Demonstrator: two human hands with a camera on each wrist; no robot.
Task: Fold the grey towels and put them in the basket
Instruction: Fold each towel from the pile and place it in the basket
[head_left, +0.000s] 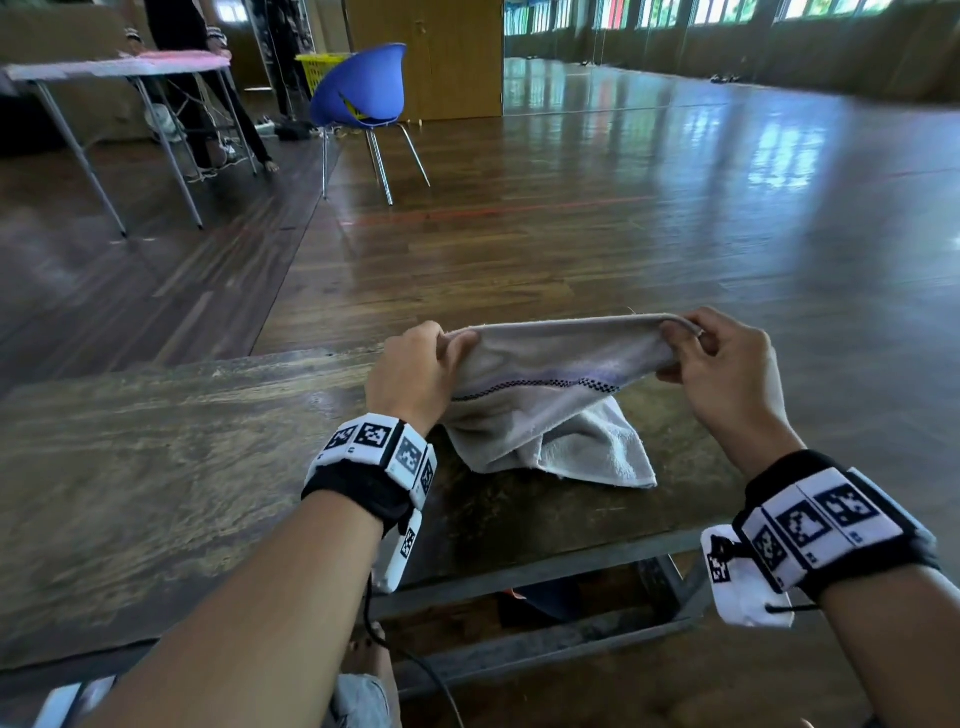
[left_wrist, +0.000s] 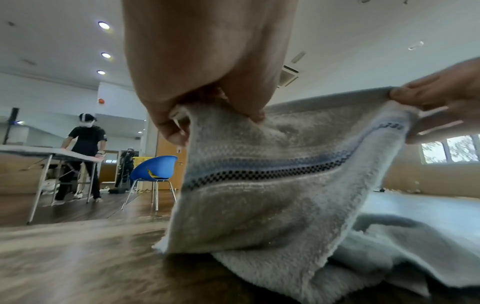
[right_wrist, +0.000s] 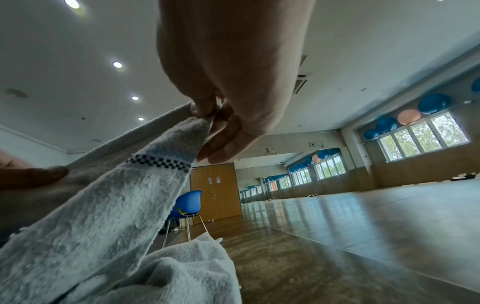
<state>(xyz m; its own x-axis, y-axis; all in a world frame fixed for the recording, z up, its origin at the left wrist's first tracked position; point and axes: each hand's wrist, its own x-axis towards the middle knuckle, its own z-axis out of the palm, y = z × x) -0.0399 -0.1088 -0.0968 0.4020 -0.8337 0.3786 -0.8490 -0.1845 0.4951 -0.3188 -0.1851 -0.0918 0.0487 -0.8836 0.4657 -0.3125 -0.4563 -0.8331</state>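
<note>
Two forearms with black-and-white patterned wristbands fill the bottom of the head view, reaching up toward the middle of the frame. At centre, the left hand (head_left: 415, 369) pinches the left top corner of a grey towel (head_left: 550, 405), thumb and curled fingers closed on the cloth. To its right, the right hand (head_left: 727, 364) pinches the opposite top corner in the same way. Between the hands the towel's upper edge is stretched almost level above the table (head_left: 156, 467), and a dark checked stripe runs across the cloth just below that edge. Lower down, the towel sags and its bottom part lies bunched on the table, right of centre.

Seen from the left wrist, the fingers (left_wrist: 249, 111) clamp the cloth at upper centre, with the other hand holding the far corner at the right edge. Seen from the right wrist, the fingers (right_wrist: 205, 109) grip the corner at upper centre and the towel falls to the lower left.

In the upper left of the head view stand a blue chair (head_left: 363, 88), a yellow basket (head_left: 317, 67) behind it, and a second table with another person beside it.
</note>
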